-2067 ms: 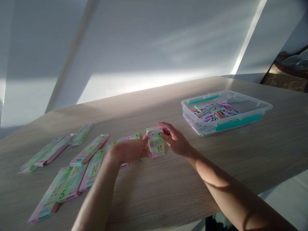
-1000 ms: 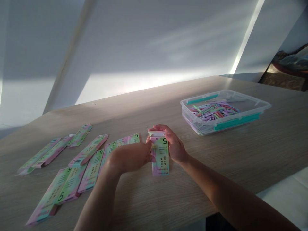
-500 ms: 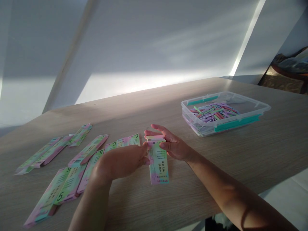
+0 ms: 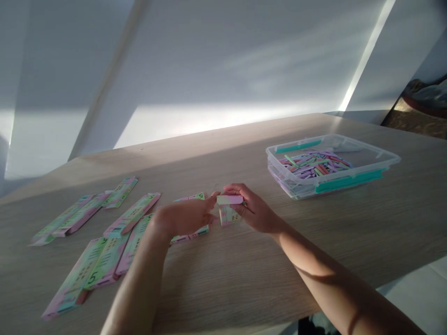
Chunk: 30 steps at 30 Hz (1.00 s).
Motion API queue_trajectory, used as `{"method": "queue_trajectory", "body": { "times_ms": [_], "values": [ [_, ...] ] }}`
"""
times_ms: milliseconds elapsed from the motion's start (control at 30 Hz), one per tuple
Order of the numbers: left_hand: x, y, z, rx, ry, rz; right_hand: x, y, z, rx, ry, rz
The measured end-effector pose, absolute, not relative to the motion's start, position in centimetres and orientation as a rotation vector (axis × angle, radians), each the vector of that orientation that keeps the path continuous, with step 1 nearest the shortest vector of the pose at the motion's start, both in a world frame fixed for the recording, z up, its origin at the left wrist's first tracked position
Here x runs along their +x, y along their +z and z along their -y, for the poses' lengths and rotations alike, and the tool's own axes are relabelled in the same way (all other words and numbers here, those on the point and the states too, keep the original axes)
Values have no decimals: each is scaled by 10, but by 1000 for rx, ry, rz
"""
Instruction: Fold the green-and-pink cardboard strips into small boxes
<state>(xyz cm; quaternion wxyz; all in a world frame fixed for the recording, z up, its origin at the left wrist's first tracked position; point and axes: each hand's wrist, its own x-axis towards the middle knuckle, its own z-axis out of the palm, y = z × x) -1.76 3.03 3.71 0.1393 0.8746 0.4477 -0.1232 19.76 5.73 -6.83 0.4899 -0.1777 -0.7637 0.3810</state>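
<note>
My right hand (image 4: 254,209) is closed around the upper part of a small pink and green cardboard box (image 4: 229,216), thumb in front and fingers behind. The box is tilted so that its pink top end shows, and the printed front looks foreshortened. My left hand (image 4: 190,216) is beside the box, fingers apart, with a fingertip at the left corner of the top end. Some of its fingers are hidden. Behind the left hand and forearm lie similar flat boxes (image 4: 139,242), partly covered from view.
More pastel boxes marked 5 (image 4: 94,270) lie in slanted rows on the left of the wooden table (image 4: 209,288). A clear plastic bin (image 4: 352,177) with teal latches stands at the right, holding many small coloured sticks (image 4: 314,164). A white wall rises behind.
The box has tipped, so its front no longer hangs in full view and its top end faces me. Both hands have shifted slightly. The view has moved a little.
</note>
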Motion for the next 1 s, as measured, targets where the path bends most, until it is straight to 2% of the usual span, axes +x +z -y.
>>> {"method": "queue_trajectory", "body": {
  "times_ms": [200, 400, 600, 733, 867, 1000],
  "values": [
    [1, 33, -50, 2340, -422, -1383, 175, -93, -70, -460, 1009, 1670],
    [10, 36, -50, 2298, -551, -1449, 176, -87, -90, -433, 1291, 1546],
    [15, 37, -49, 2317, -559, -1401, 170, -83, -80, -424, 1381, 1408],
    [12, 36, -49, 2318, -567, -1438, 174, -87, -79, -283, 1582, 1304],
    [5, 34, -48, 2371, -512, -1363, 187, -89, -84, -186, 1772, 1352],
    [0, 32, -47, 2394, -492, -1253, 194, -96, -89, -205, 1803, 1402]
  ]
}}
